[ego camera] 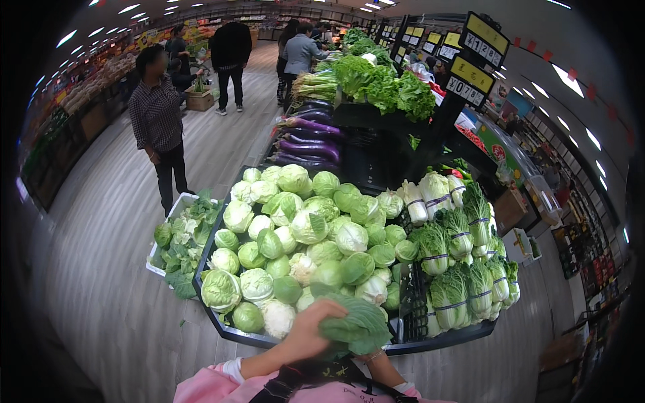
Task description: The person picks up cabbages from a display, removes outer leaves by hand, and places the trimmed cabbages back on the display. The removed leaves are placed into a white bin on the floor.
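At the front edge of a heap of round cabbages [310,226], my left hand [313,325] grips large dark green cabbage leaves [360,325]. Whether a cabbage head sits beneath the leaves cannot be seen. My right hand is hidden behind the leaves; only its wrist [375,356], with a thin bracelet, shows below them. The heap lies in a black-rimmed display bin [242,338]. Pale, stripped heads [278,318] lie among greener ones close to my left hand.
Banded napa cabbages [451,305] fill the bin's right side. Eggplants [307,143] and leaf lettuce [383,83] lie behind. On the floor at left, a white crate [157,262] holds loose leaves [181,242]. A person in a checked shirt [157,113] stands beyond it. Price signs [471,80] rise at right.
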`<state>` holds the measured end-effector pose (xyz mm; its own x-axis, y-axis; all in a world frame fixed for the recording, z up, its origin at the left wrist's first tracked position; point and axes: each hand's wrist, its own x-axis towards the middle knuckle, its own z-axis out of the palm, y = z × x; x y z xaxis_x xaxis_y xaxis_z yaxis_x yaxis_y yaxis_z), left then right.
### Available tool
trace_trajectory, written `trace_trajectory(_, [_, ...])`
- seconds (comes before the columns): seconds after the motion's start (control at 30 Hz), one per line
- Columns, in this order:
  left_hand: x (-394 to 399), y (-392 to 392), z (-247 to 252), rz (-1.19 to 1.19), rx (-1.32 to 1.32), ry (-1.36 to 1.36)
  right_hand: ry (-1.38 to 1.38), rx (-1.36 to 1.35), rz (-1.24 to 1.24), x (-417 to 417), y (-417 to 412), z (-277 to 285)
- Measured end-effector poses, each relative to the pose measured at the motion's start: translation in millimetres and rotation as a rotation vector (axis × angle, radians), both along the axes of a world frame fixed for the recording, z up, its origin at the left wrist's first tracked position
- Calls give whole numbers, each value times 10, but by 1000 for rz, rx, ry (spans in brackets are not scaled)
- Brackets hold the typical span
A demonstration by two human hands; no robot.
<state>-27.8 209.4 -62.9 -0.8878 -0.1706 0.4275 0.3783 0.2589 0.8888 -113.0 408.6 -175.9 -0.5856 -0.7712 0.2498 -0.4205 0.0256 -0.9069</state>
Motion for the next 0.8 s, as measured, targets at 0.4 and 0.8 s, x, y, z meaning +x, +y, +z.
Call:
trace_trajectory(0.4, [278,-480,430,-440,-252,-30,463,374,-57,296,-504,413])
trace_trajectory(0.8, [619,-575,39,136,-657,-177,-810,-364,93,182,-350,-209])
